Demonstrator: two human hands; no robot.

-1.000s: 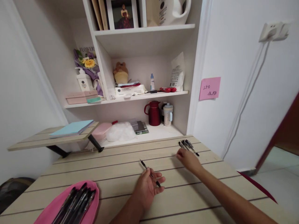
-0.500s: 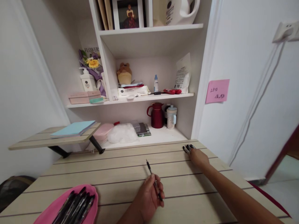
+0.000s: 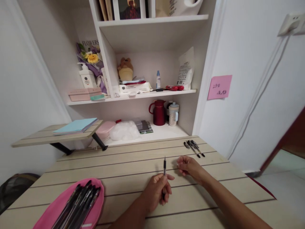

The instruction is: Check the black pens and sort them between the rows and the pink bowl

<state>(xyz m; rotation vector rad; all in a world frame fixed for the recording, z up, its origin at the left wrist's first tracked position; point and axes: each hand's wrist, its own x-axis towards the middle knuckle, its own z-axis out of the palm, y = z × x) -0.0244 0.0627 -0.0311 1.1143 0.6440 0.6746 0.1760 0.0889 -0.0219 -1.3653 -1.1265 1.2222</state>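
My left hand [image 3: 158,190] is closed around a ballpoint pen [image 3: 164,165], its bare tip pointing up and away from me. To its right, my right hand [image 3: 189,168] hovers over the table with thumb and fingers drawn together. Whether it pinches anything is unclear; a small pale spot shows at the fingertips. Beyond that hand, several clear pens with black ends [image 3: 195,148] lie side by side near the table's back right edge. A pink tray [image 3: 101,194] at the lower left holds a bundle of black and clear pens [image 3: 79,203].
The slatted wooden table [image 3: 128,168] meets a white shelf unit at the back. A small raised shelf [image 3: 43,136] with blue paper [image 3: 76,126] juts over the left side. Behind stand a red jug [image 3: 159,113] and a lidded cup [image 3: 173,114]. A pink note [image 3: 219,87] hangs on the wall.
My right hand has left the pens at the back right and come leftward and nearer to me, leaving them in view. The pen in my left hand has swung more upright and shifted right.
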